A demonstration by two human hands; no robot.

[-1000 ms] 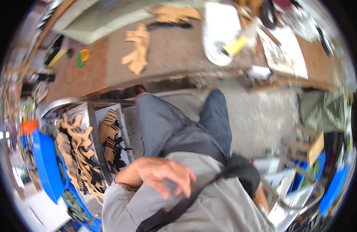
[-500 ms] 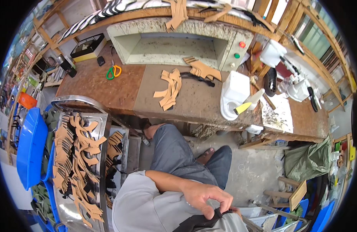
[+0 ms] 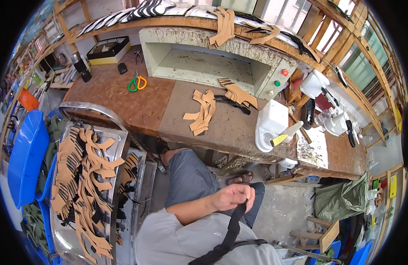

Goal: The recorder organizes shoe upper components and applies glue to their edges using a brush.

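Observation:
My left hand (image 3: 230, 197) is raised in front of my chest, its fingers closed around a black strap (image 3: 232, 229) that runs down across my grey shirt (image 3: 177, 243). The forearm comes in from the left, over my lap in grey trousers (image 3: 190, 176). My right hand is out of the picture. Ahead stands a brown workbench (image 3: 124, 97) with a pile of tan cut-out pieces (image 3: 203, 111) and more tan and black pieces (image 3: 237, 93) beside it.
A metal trolley (image 3: 120, 145) at my left holds several tan cut-outs (image 3: 80, 172). Green and orange scissors (image 3: 136, 83), a white jug (image 3: 271, 123) with a yellow-handled tool, and a pale green machine housing (image 3: 212, 57) are on the bench. Blue bins (image 3: 25, 154) stand far left.
The view has tilted up from my lap toward the workbench. My left hand has moved right across my chest and closed on the black strap.

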